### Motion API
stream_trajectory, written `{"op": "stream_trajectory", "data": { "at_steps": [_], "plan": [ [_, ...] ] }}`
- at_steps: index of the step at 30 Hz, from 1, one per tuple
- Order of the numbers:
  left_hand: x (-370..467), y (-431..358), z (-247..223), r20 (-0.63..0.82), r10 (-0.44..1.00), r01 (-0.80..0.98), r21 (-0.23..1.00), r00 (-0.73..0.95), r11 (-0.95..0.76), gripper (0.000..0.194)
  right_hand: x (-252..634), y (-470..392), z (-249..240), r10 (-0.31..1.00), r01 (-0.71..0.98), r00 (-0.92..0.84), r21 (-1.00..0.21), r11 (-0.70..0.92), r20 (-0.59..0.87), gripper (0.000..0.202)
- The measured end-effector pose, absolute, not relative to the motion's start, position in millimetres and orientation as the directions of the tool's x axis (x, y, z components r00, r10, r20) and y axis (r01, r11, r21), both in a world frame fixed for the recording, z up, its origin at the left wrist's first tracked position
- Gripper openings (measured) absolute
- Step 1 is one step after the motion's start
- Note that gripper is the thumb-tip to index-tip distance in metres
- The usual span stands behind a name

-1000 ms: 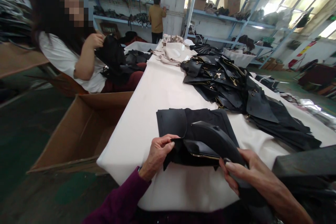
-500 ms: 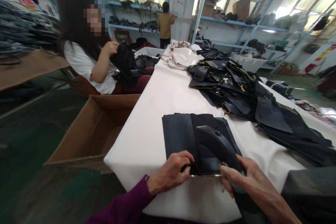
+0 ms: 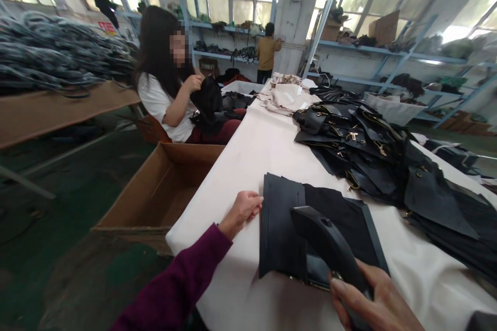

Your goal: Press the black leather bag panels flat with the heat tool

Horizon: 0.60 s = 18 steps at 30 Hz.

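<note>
An open cardboard box (image 3: 151,178) stands beside the white-covered table (image 3: 272,139), and the left hand (image 3: 241,213) has its fingers drawn together at the left edge of the black panels (image 3: 281,238), whether pinching them I cannot tell. These lie flat near the table's front edge under a curved black tool (image 3: 326,232), which the right hand (image 3: 373,295) grasps, with a pile of black pieces (image 3: 357,139) beyond

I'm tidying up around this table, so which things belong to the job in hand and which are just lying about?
In use, it seems:
black handheld tool, gripped by the right hand
black zippered piece, left hand at its edge

Likely just lying about:
heap of black pieces, possibly related
beige pieces
cardboard box
grey cord-like bundles
</note>
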<state>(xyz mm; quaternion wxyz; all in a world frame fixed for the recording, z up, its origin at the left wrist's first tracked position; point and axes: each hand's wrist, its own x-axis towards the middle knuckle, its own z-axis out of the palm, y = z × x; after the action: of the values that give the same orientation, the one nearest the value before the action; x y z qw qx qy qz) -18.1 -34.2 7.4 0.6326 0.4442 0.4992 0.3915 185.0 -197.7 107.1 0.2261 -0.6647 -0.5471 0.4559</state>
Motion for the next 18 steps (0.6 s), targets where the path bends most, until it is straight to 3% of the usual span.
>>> {"op": "stream_trajectory", "data": {
  "at_steps": [3,9,13,18],
  "plan": [
    [-6.7,-29.9,9.3,-0.269,0.938,-0.071,0.954,0.219,0.291,0.02,181.0,-186.3,106.5,0.938,0.474,-0.059,-0.836,-0.275,-0.342,0.035],
    [8.5,-27.9,5.4,-0.047,0.961,-0.176,0.98,0.274,0.098,0.029,179.4,-169.4,100.5,0.955,0.358,-0.106,-0.907,-0.223,-0.277,0.026],
    [12.2,-39.2,15.0,-0.004,0.917,-0.294,0.947,0.398,0.132,0.042,178.9,-159.8,97.4,0.969,0.33,-0.082,-0.923,-0.195,-0.234,0.023],
    [12.6,-63.1,28.1,0.013,0.86,-0.344,0.919,0.51,0.191,0.042,174.2,-153.0,98.0,0.975,0.289,-0.06,-0.939,-0.187,-0.213,0.018]
  ]
}}
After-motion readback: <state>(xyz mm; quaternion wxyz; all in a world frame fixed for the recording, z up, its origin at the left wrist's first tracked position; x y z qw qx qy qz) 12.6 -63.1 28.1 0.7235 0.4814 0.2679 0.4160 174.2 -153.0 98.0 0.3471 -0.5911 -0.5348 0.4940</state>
